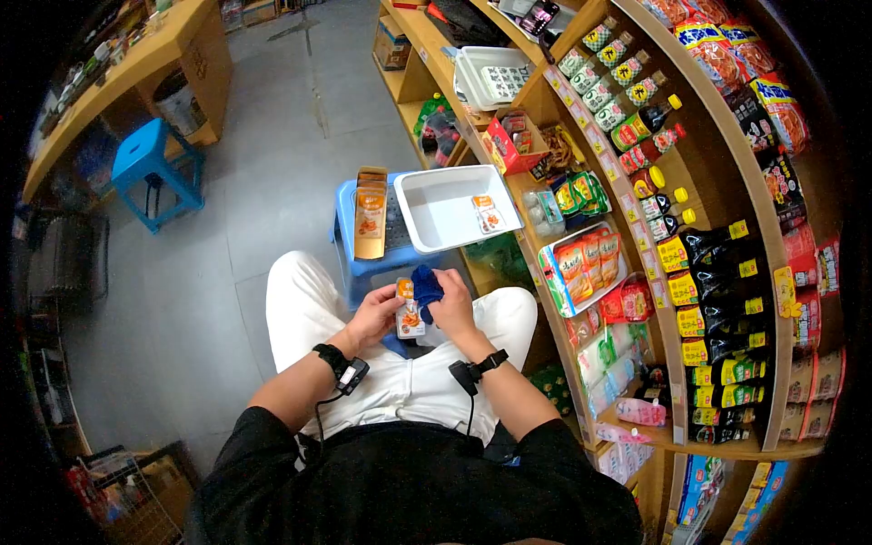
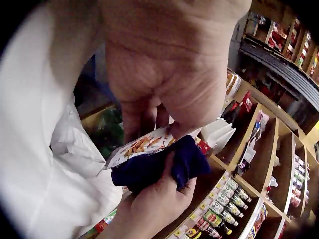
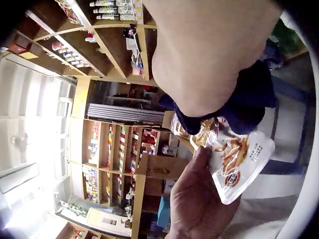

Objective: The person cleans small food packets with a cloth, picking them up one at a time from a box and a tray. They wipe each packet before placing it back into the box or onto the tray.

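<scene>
A white and orange food packet [image 1: 408, 320] is held over the lap by my left hand [image 1: 372, 315], its thumb on the packet's face. My right hand [image 1: 455, 310] grips a bunched dark blue cloth [image 1: 424, 286] against the packet's upper part. In the left wrist view the cloth [image 2: 149, 169] lies along the packet [image 2: 142, 145], with the right thumb pressed into it. The right wrist view shows the packet's printed face [image 3: 239, 159], partly covered by the cloth. Ahead, a similar packet [image 1: 489, 214] lies in a white basin [image 1: 431, 202], beside an open carton [image 1: 371, 218] of packets.
The carton and basin stand on a blue stool [image 1: 348, 202] just past the knees. Close on the right, a wooden shelf [image 1: 668, 350] holds bottles and a tray of red packets [image 1: 586, 263]. Another blue stool [image 1: 145, 154] stands at the left on the grey floor [image 1: 263, 173].
</scene>
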The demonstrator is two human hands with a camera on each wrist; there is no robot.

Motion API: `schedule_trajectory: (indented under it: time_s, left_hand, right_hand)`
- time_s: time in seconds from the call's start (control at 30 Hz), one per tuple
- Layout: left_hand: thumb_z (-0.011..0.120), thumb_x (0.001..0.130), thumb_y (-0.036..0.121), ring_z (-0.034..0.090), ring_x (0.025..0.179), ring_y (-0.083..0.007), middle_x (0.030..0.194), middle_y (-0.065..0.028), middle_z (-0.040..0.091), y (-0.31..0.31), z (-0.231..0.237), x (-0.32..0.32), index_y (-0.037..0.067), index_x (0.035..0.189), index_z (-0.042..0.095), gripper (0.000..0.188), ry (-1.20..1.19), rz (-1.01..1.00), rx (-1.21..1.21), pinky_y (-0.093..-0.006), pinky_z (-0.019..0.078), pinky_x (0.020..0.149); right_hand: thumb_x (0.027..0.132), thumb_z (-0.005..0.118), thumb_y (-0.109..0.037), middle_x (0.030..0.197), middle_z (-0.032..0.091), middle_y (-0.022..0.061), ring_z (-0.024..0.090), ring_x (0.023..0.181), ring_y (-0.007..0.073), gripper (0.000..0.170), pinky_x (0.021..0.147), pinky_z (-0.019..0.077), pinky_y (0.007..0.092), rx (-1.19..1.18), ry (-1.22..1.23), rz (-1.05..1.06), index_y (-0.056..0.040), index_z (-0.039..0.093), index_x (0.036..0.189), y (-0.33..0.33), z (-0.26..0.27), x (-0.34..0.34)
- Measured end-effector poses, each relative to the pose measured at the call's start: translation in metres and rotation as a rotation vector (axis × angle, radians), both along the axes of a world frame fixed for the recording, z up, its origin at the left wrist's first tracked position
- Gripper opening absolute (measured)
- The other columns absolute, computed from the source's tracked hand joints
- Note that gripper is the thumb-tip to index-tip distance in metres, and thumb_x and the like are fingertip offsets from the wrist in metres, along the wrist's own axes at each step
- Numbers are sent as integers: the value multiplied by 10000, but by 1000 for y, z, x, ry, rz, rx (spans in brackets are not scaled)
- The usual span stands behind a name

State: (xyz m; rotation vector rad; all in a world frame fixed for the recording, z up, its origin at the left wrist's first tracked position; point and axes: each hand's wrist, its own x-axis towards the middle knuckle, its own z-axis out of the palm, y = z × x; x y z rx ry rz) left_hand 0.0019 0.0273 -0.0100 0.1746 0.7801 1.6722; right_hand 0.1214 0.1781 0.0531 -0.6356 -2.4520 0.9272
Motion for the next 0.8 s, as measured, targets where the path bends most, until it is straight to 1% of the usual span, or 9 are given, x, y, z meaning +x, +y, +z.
schedule_trajectory:
  time_s: [0.13, 0.27, 0.37, 0.43, 0.47, 0.5, 0.57, 0.6, 0.8]
  left_hand:
    - [504, 1042, 108, 679, 1052, -200, 1166, -69, 682, -1, 10, -3, 40, 1276, 583, 257, -58, -12, -12, -369, 565, 935]
    - [472, 1058, 135, 682, 1044, -189, 1179, -64, 680, -1, -4, -4, 59, 1287, 589, 268, -95, 9, 31, -367, 566, 936]
    - [477, 1056, 134, 677, 1060, -192, 1179, -59, 679, -1, 6, -8, 64, 1280, 595, 262, -104, -34, 18, -379, 559, 954]
    - [471, 1052, 113, 678, 1066, -198, 1178, -56, 679, -2, 12, -6, 67, 1266, 602, 255, -30, -119, -49, -384, 560, 958]
    - [468, 1045, 92, 688, 1050, -209, 1163, -64, 686, -1, -9, -6, 68, 1225, 615, 234, -9, -133, -56, -387, 567, 951]
    - [468, 1045, 92, 688, 1050, -209, 1163, -64, 686, 0, -2, -3, 68, 1225, 615, 234, -9, -135, -54, -387, 567, 951]
    - [512, 1022, 121, 686, 797, -114, 950, 14, 703, 0, 12, 4, 122, 1046, 670, 160, -9, -77, -128, -265, 568, 674]
    - [531, 1013, 128, 668, 748, -91, 908, 40, 695, 0, 12, 5, 143, 1030, 667, 138, 9, -64, -126, -234, 536, 613]
    - [508, 1016, 93, 686, 778, -101, 925, 18, 709, -2, 22, 3, 124, 1050, 661, 160, -76, -41, -144, -250, 558, 639]
  right_hand:
    - [703, 628, 23, 1046, 579, 159, 617, 973, 383, 473, 852, 518, 441, 7, -21, 25, -16, 644, 1175, -8, 1, -1]
    - [682, 636, 19, 1062, 568, 138, 600, 1002, 354, 496, 870, 510, 426, 55, -50, 94, -22, 646, 1176, -16, 3, -5]
    - [705, 657, -5, 1040, 574, 134, 610, 986, 350, 450, 857, 515, 426, 48, -26, 100, -26, 660, 1155, -18, 4, -8]
    - [720, 669, -24, 1023, 578, 131, 617, 968, 347, 423, 842, 520, 427, 43, -13, 108, -32, 669, 1143, -20, 7, -12]
    - [735, 681, -42, 1006, 583, 128, 625, 949, 344, 396, 827, 524, 427, 35, -4, 117, -39, 677, 1130, -21, 9, -13]
    - [735, 681, -42, 1006, 583, 128, 625, 949, 344, 396, 827, 524, 427, 36, -5, 116, -39, 677, 1130, -23, 11, -14]
    - [758, 694, -70, 981, 591, 124, 636, 911, 339, 360, 796, 532, 429, 86, -4, 194, -58, 689, 1118, -25, 14, -16]
    - [762, 692, -71, 983, 595, 120, 638, 898, 338, 360, 785, 534, 429, 89, -12, 221, -72, 690, 1123, -26, 13, -16]
    - [756, 695, -64, 988, 598, 113, 639, 910, 337, 360, 789, 534, 428, 123, -30, 202, -74, 693, 1116, -25, 12, -16]
